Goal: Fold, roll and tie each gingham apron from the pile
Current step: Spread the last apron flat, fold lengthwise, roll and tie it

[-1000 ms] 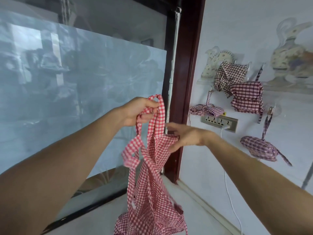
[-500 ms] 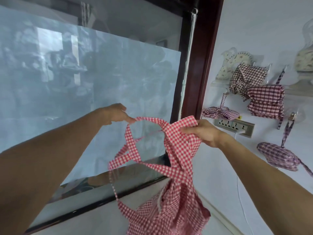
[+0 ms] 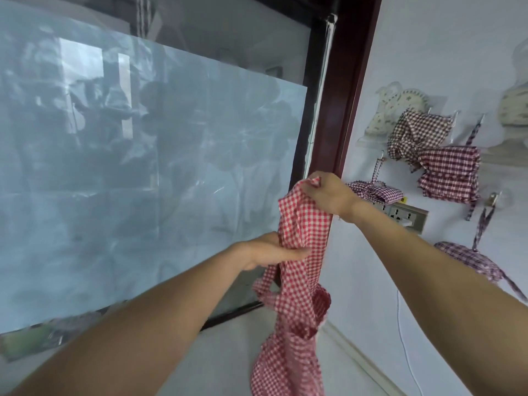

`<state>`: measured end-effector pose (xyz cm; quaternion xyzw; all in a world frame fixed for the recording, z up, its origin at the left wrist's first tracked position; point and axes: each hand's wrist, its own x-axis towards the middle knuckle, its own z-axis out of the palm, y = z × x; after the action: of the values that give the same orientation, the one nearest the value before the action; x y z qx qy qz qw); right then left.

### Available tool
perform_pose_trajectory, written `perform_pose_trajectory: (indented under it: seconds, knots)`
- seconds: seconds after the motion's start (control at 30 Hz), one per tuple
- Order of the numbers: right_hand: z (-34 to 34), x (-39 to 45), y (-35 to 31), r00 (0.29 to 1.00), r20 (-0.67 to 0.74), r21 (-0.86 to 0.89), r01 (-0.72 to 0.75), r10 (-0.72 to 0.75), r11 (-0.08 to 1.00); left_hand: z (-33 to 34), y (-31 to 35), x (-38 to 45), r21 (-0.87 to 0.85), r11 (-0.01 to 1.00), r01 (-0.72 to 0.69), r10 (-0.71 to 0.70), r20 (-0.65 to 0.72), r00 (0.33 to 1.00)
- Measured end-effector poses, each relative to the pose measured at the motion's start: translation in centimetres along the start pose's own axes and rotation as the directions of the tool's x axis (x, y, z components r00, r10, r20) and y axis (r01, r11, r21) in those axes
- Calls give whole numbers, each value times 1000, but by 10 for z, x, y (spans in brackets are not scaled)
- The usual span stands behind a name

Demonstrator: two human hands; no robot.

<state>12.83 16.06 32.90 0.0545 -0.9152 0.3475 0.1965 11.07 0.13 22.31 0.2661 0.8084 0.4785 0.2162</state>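
In front of the window: you hold the red apron (image 3: 300, 281) up in the air, by the dark red frame (image 3: 347, 90), and it hangs down in a loose bunch toward the floor (image 3: 228, 364).
Apron: red-and-white gingham, gathered lengthwise, its top edge at your right hand, a strap loop (image 3: 264, 284) hanging out on its left side.
Right hand (image 3: 328, 194): your grip is closed, fingers curled, pinching the apron's top corner; this is the highest point of the cloth.
Left hand (image 3: 268, 251): lower down, fingers nearly straight and pointing right, laid against the side of the apron below the right hand; you cannot tell from here whether the thumb pinches the cloth.
Window (image 3: 143, 167): a large pane with pale film, just left of the apron, behind your left arm.
Wall (image 3: 428, 52): white, to the right of the frame.
Hooks: several tied bundles of darker gingham hang there, a brown one (image 3: 411, 135), a maroon one (image 3: 451, 172), a small purple one (image 3: 374, 191) and a low purple one (image 3: 468, 258).
Socket (image 3: 403, 214): on the wall just beyond your right wrist, with a white cable (image 3: 405, 347) running down from it.
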Motion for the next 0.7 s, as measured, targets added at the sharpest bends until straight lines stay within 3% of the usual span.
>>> perform_pose_trajectory:
  seconds: [0.13, 0.27, 0.53, 0.6, 0.7]
  knots:
    - [-13, 2, -10, 960, -275, 18, 66, -58, 998, -3, -9, 5, -43, 998, -50, 42, -180, 983]
    - [-37, 3, -8, 884, -467, 95, 62, -10, 994, -20, -15, 1, 75, 997, -11, 21, -134, 991]
    - [-61, -4, 25, 836, -496, 292, -94, 235, 952, -59, -46, -23, 520, 819, 242, -178, -170, 969]
    - [-60, -8, 39, 842, -468, 295, -137, 268, 946, -69, -50, -31, 632, 736, 241, -132, -215, 968]
    - [-55, -18, 55, 851, -443, 278, -167, 281, 946, -86, -51, -42, 788, 515, 337, -20, -383, 924]
